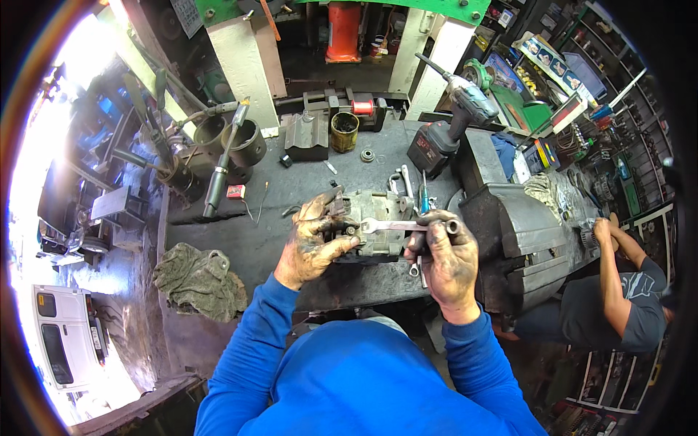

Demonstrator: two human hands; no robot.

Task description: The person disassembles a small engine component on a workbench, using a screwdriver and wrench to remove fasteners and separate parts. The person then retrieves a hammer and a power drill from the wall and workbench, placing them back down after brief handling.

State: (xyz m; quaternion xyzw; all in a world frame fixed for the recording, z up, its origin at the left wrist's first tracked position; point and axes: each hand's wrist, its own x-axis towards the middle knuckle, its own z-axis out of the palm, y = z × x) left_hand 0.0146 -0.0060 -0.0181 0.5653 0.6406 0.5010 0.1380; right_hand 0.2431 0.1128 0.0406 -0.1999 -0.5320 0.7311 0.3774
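A grimy metal housing (376, 201) lies on the dark workbench (203, 240) in front of me. My left hand (313, 247) is closed around its left end, fingers at a bolt fitting. My right hand (446, 269) grips a combination wrench (392, 226) by its right end; the open end meets the fitting near my left thumb. A small cylindrical socket-like piece (453, 226) shows at my right fingertips. Behind the housing lie more wrenches (407, 182) and a blue-handled screwdriver (424, 192); another spanner (414, 269) lies below my right fingers.
A cordless impact driver (469, 105) stands at back right, near a rusty can (345, 132) and metal tubes (247, 142). A rag (200, 283) lies at left. A large metal casting (509, 247) is at right; beyond it another person (611, 312) works. A white van (62, 341) shows at left.
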